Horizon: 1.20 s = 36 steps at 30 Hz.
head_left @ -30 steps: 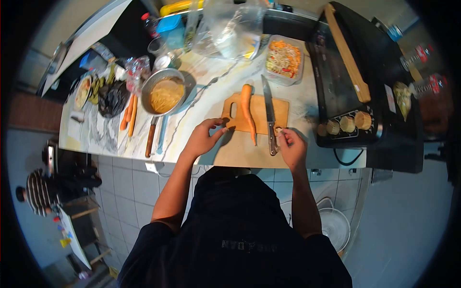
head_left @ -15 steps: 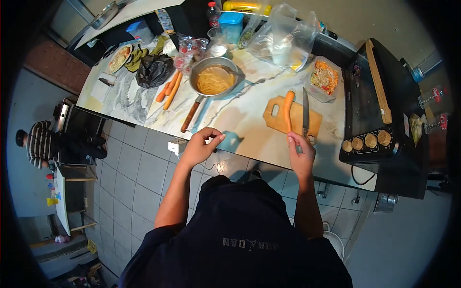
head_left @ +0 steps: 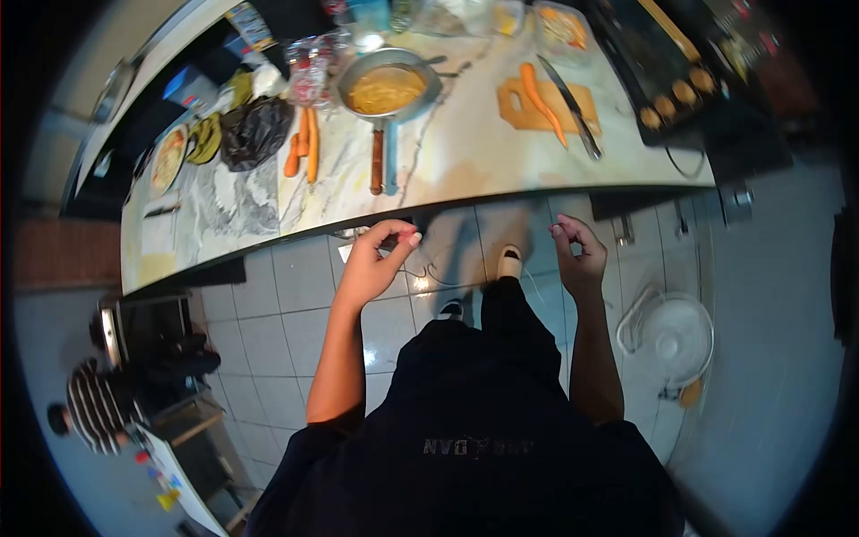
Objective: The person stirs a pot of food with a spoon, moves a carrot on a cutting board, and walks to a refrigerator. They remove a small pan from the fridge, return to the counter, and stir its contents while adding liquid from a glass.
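Note:
My left hand (head_left: 371,264) is in front of the counter edge, below the pan handle, its fingers curled in and the thumb against the fingertips. Nothing shows in its grasp. Also off the counter, my right hand (head_left: 582,255) has thumb and fingertips pinched together with nothing visible between them. Beyond it, an orange carrot (head_left: 543,106) lies across a wooden cutting board (head_left: 514,112), its thin end past the near edge. Beside the carrot rests a kitchen knife (head_left: 570,106), handle toward me. A saucepan (head_left: 386,85) holding pale strips in liquid stands left of the board.
Several carrots (head_left: 311,148) and a black plastic bag (head_left: 253,134) lie left of the pan. A container of shredded vegetables (head_left: 562,34) stands behind the board, near a black oven (head_left: 667,76). A person in a striped top (head_left: 97,405) is at far left; a white basin (head_left: 673,340) is at right.
My right hand has come away from the carrot's tip and back off the counter. The view has shifted backward, showing more floor and my feet. My left hand keeps its curled shape.

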Available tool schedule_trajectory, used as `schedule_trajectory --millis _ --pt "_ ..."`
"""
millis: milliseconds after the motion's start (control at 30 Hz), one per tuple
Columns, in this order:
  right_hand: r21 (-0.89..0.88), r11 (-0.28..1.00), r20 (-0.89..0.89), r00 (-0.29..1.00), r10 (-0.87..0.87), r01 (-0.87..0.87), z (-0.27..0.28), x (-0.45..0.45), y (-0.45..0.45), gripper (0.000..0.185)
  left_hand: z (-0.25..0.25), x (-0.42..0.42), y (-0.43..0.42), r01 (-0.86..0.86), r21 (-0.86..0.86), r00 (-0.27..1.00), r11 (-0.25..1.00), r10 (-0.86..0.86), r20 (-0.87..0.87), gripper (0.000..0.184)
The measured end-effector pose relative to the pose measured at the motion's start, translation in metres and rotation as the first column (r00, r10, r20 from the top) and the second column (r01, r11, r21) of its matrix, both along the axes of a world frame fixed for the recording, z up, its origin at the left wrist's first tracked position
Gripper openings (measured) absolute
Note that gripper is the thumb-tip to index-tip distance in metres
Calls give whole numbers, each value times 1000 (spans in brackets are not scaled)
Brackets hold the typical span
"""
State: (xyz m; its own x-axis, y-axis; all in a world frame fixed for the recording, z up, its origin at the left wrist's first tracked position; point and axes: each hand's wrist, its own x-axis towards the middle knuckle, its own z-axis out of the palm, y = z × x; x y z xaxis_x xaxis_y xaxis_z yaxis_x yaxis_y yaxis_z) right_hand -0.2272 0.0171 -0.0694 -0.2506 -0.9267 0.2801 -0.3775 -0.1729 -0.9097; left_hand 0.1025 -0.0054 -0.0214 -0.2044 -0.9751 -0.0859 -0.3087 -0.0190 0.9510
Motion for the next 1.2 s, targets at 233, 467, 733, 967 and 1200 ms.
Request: schedule_trajectory --millis 233,467,733,967,1200 --pt "82 934 -16 937 -349 349 19 -7 120 18 -8 -34 12 294 59 953 954 -288 -98 19" --pt "106 752 27 754 -656 650 32 -12 244 17 1 -99 31 566 -46 823 823 -568 -24 16" --pt "52 472 3 473 -881 880 30 29 441 16 7 -193 140 894 -128 436 430 -900 15 15" --pt "140 13 -66 22 -998 990 40 151 663 17 -4 -249 353 998 -11 67 67 -997 -33 19" --pt "78 -659 -8 -660 -751 748 34 321 832 15 -21 -244 598 845 -77 -533 -529 -825 -189 11"
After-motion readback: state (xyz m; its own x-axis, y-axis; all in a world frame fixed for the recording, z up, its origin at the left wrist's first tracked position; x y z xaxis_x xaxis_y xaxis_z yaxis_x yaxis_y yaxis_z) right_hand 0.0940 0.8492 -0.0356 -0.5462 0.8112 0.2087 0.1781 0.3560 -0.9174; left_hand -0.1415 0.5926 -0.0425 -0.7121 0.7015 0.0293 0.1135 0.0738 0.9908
